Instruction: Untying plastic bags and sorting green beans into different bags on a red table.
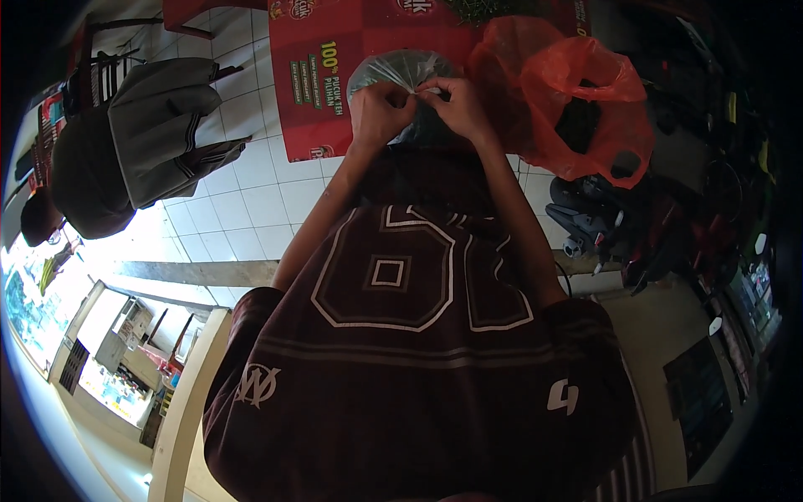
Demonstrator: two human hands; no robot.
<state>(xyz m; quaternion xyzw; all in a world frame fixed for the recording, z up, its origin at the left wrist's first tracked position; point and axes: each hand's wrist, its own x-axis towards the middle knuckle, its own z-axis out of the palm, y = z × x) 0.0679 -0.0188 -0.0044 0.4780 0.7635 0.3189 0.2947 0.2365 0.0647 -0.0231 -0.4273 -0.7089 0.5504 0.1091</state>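
Jersey (pixel 418 402): worn, dark maroon with pale outlines, filling the near part of the view.
Forearms: bare, reaching forward, converging on the bag from both sides.
Left hand (pixel 381 115): fingers curled in, thumb and forefinger nearly together, pinching gathered film at the neck of the bag.
Right hand (pixel 458 109): thumb and forefinger likewise drawn together at the tips on the same neck, just beside the left fingertips; exact overlap too small to tell.
Clear bag (pixel 418 125): at the near edge of the red cover, between and under both hands; rounded, pulled into creases at the neck, dark green inside, contents not clearly told.
Handling: probably soft and light to moderate in weight, slippery at the film, easily torn by a fingernail or a hard tug; likely to sag if lifted.
Hold: best taken by the bunched neck, with a palm beneath for any lift.
Red cover (pixel 301 92): printed, spread under the clear bag.
Orange bag (pixel 548 84): thin, crumpled, handles loose, just right of the right hand.
Greenery (pixel 477 8): leafy, at the far edge.
Tiled floor (pixel 251 171): pale, off to the left.
Other person (pixel 159 125): farther left, in dark top and grey bottoms.
Motorbike (pixel 585 213): in shadow at right.
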